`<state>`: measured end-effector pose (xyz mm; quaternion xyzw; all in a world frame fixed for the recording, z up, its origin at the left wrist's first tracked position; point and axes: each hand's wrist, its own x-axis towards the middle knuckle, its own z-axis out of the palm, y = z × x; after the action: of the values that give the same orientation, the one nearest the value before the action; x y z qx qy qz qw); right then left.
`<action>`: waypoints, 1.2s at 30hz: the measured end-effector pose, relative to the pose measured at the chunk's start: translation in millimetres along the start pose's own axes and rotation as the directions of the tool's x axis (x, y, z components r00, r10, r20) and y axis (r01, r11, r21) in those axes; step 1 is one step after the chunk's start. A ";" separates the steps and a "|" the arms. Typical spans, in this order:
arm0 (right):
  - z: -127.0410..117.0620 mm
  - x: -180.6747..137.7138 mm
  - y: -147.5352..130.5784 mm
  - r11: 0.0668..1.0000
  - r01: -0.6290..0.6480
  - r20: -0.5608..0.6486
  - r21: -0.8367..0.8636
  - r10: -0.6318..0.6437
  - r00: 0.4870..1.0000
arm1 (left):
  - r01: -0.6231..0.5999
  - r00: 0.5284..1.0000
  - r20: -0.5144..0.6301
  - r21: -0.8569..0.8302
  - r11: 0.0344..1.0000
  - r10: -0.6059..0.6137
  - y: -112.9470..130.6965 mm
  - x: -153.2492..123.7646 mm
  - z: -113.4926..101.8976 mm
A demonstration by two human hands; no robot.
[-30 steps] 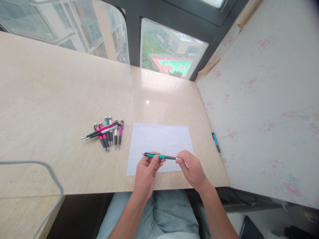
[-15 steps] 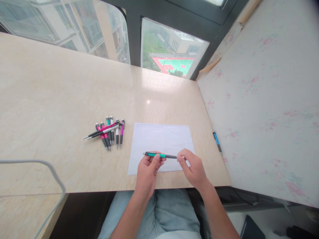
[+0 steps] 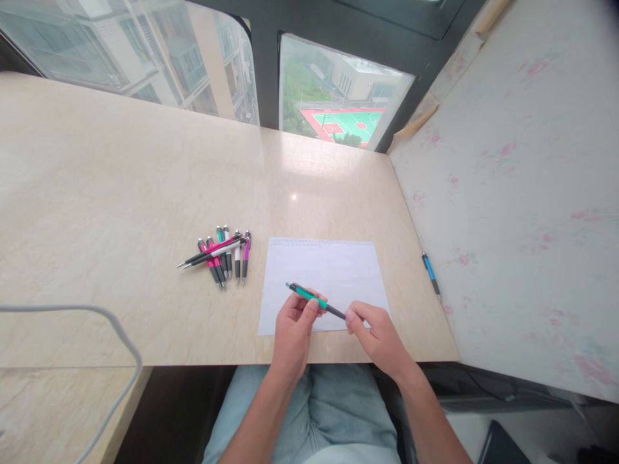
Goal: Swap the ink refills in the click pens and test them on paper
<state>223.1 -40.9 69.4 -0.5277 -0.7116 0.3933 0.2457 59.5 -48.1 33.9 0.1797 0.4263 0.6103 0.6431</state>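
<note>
A green ballpoint pen (image 3: 316, 300) with a black grip is held between both hands, above a white sheet of paper (image 3: 325, 267). My left hand (image 3: 297, 322) pinches its green barrel between thumb and fingers. The clicker end points up and to the left. At the other end my right hand (image 3: 372, 332) has its thumb and forefinger closed round the pen's tip, which they hide. The pen slants down from left to right.
Several pens (image 3: 217, 254) in pink, white, green and purple lie in a crossed pile left of the paper. A blue pen (image 3: 430, 274) rests by the wall (image 3: 522, 225). A grey cable (image 3: 104, 316) curves over the desk (image 3: 120, 212) at left.
The pen has gone from nearly level to slanted, its clicker end raised and its tip lowered. Both hands stay on it. The whole view has shifted slightly.
</note>
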 end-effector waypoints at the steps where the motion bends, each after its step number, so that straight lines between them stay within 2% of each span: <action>1: -2.8 0.1 -0.1 1.000 -0.003 0.060 0.016 0.002 0.998 | 0.005 1.000 -0.003 0.013 1.000 -0.004 -0.3 -0.7 0.4; 3: -7.2 2.1 0.8 0.998 -0.015 0.107 0.055 0.009 0.994 | 0.023 1.000 0.006 0.036 0.999 -0.023 -1.3 -2.2 0.9; 8: -1.9 17.4 3.9 0.962 -0.043 -0.017 0.269 0.050 0.999 | 0.073 0.991 0.104 0.110 0.991 -0.084 -2.0 -4.6 0.4; 12: 12.6 32.6 2.9 0.915 -0.005 -0.018 0.402 0.014 1.000 | 0.113 0.973 0.184 0.156 0.981 -0.141 -1.6 -5.1 1.0; 15: 19.4 39.7 0.9 0.909 -0.010 -0.015 0.417 0.018 1.000 | 0.157 0.955 0.223 0.185 0.970 -0.197 -2.3 -4.8 1.4; 20: 20.0 43.6 -0.6 0.868 -0.114 0.043 0.483 0.106 0.993 | 0.203 0.940 0.235 0.196 0.959 -0.247 -1.1 -3.9 1.9; 26: 18.0 47.8 5.1 0.881 -0.095 -0.102 0.463 0.159 0.982 | 0.240 0.885 0.331 0.276 0.931 -0.327 5.3 -5.7 2.1; 29: 18.5 49.1 6.6 0.893 -0.108 -0.120 0.436 0.177 0.977 | 0.259 0.863 0.350 0.311 0.914 -0.364 7.3 -7.3 3.6; 36: 24.7 48.3 6.8 0.917 -0.056 -0.160 0.396 0.129 0.979 | 0.208 0.888 0.322 0.358 0.910 -0.330 2.0 -9.5 8.4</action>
<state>192.5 -1.7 46.6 -0.5354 -0.5679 0.4880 0.3907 65.7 -54.1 43.3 0.3312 0.4079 0.3926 0.7549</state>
